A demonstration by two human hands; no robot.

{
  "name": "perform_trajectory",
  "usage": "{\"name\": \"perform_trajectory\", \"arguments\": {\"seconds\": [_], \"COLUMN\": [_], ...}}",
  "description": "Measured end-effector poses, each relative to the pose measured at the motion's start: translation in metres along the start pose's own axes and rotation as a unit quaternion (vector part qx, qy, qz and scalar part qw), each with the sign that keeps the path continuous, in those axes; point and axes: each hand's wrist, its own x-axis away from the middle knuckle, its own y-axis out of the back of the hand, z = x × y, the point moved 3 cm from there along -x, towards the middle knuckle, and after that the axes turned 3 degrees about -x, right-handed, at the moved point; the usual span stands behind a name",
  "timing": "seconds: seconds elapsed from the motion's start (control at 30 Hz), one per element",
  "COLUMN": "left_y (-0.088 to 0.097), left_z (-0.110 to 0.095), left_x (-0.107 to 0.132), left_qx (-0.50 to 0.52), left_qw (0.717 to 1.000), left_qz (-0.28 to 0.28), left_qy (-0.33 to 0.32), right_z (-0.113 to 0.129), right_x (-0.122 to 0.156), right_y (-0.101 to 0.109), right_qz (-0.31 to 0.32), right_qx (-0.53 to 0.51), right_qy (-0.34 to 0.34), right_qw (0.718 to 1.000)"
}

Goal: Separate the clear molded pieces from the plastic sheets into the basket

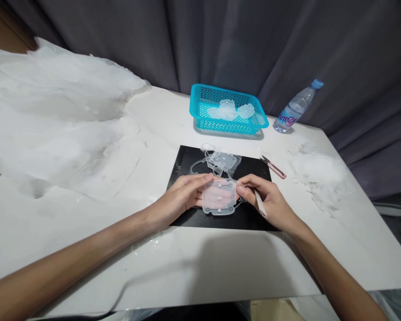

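A translucent plastic piece (219,197), flat with rounded corners and small raised spots, is held above the black mat. My left hand (187,191) grips it from the left, the thumb on its upper edge and the fingers behind, showing through the plastic. My right hand (263,196) is closed round a slim white-handled tool (260,203), whose tip I cannot make out. Its thumb and forefinger are at the piece's right edge. Just beyond my hands, another translucent piece with loops of thin plastic (224,161) lies on the black mat (197,220).
A blue basket (227,126) with several translucent pieces stands at the back. Right of it are a water bottle (296,109) and pink thread snips (274,167). Plastic scraps (324,176) lie at right; a large heap of translucent plastic (53,116) covers the left.
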Motion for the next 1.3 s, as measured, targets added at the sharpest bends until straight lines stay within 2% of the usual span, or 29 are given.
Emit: {"name": "perform_trajectory", "arguments": {"seconds": [0.27,0.5,0.8,1.03,1.13,1.3], "left_y": [0.005,0.002,0.002,0.0,0.001,0.004], "left_z": [0.004,0.002,0.004,0.003,0.004,0.009], "left_x": [-0.002,-0.001,-0.002,-0.002,-0.001,0.001], "left_qx": [-0.007,-0.007,-0.012,-0.019,-0.046,-0.17], "left_qw": [1.0,1.0,1.0,1.0,0.999,0.985], "left_qz": [-0.004,0.002,-0.013,0.0,-0.001,0.001], "left_qy": [0.015,0.015,0.012,0.013,0.014,-0.009], "right_z": [-0.002,0.0,-0.007,0.003,0.006,0.002], "right_x": [-0.001,-0.001,0.001,-0.001,-0.002,-0.003], "right_y": [0.004,0.006,0.004,0.003,0.002,0.0], "right_qz": [0.004,0.017,0.018,0.015,0.003,0.002], "right_qx": [-0.021,-0.014,-0.018,0.017,0.029,0.045], "right_qy": [-0.006,0.026,-0.002,0.024,0.03,0.022], "right_qw": [1.0,0.999,1.0,0.999,0.999,0.999]}}
